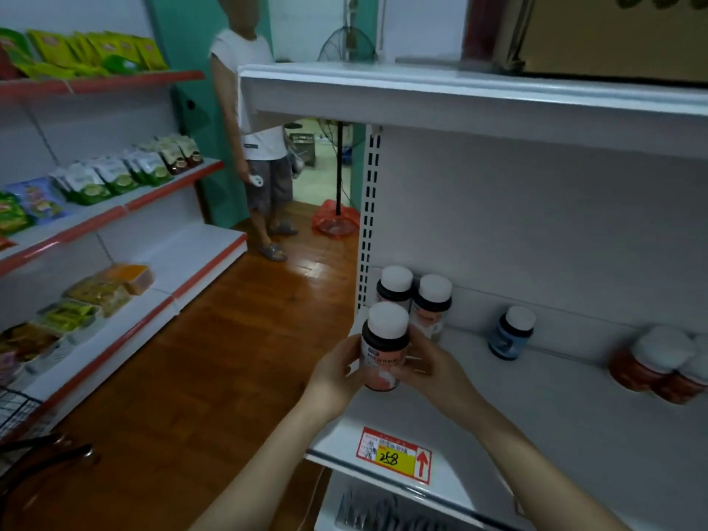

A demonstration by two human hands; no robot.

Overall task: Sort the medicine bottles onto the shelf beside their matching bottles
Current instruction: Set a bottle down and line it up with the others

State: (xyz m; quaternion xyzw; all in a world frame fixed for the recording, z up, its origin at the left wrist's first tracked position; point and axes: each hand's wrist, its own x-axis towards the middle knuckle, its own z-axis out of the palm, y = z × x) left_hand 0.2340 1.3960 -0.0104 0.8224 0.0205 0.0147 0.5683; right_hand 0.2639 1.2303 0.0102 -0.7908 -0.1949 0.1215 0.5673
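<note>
Pink-label bottle [384,346]: dark body, white cap, upright, gripped between left hand [337,373] and right hand [433,371] over the front-left of the white shelf [574,435]. Matching pair [431,304] stands upright, side by side, in the back-left corner. Blue-label bottle [511,333] is upright, farther right. Orange bottles [651,362] are clustered far right, blurred.
</note>
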